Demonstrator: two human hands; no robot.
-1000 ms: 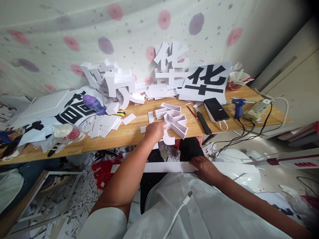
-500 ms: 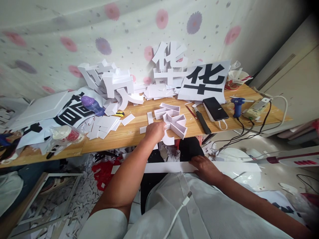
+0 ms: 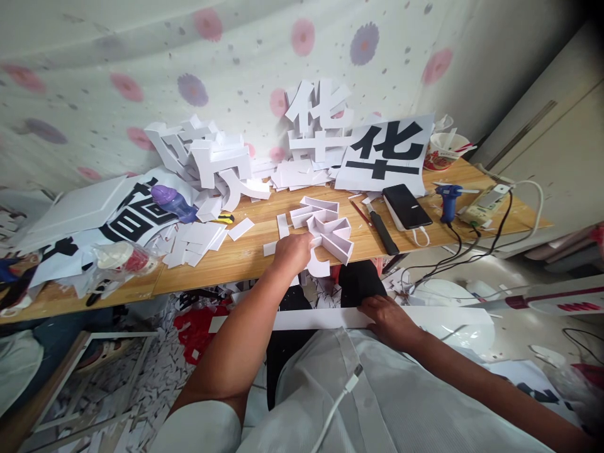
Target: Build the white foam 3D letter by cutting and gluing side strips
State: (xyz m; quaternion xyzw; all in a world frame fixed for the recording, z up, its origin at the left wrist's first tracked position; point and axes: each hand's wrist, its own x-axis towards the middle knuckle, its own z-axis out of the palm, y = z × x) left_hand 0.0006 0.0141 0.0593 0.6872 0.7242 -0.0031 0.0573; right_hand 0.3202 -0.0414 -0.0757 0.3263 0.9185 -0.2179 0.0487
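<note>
My left hand [image 3: 292, 251] reaches over the wooden table's [image 3: 245, 257] front edge, its fingers closed on a small white foam piece beside a hollow white foam character [image 3: 325, 228]. Down at my lap, my right hand [image 3: 389, 321] grips a long white foam strip [image 3: 306, 318] that lies crosswise. A white cable [image 3: 337, 399] runs down my shirt.
Piled white foam characters [image 3: 212, 160] and a printed black character sheet [image 3: 384, 154] line the back. A black utility knife [image 3: 381, 231], a phone [image 3: 406, 206], a blue glue gun [image 3: 448, 200] and a power strip [image 3: 486, 202] lie to the right. Foam offcuts [image 3: 155, 371] litter the floor.
</note>
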